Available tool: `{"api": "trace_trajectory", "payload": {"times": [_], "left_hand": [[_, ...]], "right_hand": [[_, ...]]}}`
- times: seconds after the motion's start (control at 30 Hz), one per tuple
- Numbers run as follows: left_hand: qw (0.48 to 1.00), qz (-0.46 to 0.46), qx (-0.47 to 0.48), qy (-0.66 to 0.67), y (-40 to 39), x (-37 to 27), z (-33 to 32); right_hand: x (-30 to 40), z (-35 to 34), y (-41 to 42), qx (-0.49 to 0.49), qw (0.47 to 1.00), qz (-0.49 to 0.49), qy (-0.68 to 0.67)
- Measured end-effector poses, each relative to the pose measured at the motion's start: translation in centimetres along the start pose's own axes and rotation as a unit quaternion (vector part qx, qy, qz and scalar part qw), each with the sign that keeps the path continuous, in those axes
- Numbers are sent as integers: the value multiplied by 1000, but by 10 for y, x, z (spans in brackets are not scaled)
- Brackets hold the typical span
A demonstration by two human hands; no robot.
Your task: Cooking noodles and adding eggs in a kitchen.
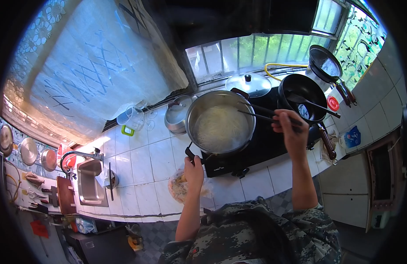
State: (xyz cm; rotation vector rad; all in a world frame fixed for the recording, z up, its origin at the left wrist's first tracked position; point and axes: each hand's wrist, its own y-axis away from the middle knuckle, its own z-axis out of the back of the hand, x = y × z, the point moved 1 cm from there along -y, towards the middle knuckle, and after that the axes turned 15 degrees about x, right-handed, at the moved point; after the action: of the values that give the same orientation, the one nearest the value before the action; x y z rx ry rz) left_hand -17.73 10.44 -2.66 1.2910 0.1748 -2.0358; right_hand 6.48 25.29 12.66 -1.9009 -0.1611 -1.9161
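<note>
A steel pot (191, 137) with dark handles stands on the black gas stove (220, 168), and pale noodles (220, 127) lie in its cloudy liquid. My left hand (193, 168) grips the pot's near-left handle. Dark chopsticks (256, 115) are held in my right hand (290, 130), to the right of the pot; their tips reach over its right side. Whether the tips touch the noodles I cannot tell. A plastic bag with food (178, 187) lies on the counter beside my left forearm.
Right of the pot is a black wok (289, 86) with a utensil in it. Behind stands a glass lid (248, 86). A smaller steel pot (177, 115), a glass pitcher (135, 115) and a sink (90, 181) are on the left. A yellow hose (269, 73) runs by the window.
</note>
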Motion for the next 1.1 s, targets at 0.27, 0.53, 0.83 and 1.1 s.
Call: {"api": "trace_trajectory", "payload": {"times": [0.27, 0.53, 0.83, 1.1], "left_hand": [[998, 42, 6, 39, -9, 3, -7], [999, 31, -17, 13, -20, 0, -8], [999, 49, 4, -23, -20, -4, -4], [1000, 13, -2, 21, -25, 6, -8]], "right_hand": [[21, 32, 40, -119, 992, 39, 12], [8, 23, 46, -96, 994, 8, -41], [-2, 10, 46, -72, 997, 11, -23], [-10, 8, 50, -64, 998, -3, -14]]}}
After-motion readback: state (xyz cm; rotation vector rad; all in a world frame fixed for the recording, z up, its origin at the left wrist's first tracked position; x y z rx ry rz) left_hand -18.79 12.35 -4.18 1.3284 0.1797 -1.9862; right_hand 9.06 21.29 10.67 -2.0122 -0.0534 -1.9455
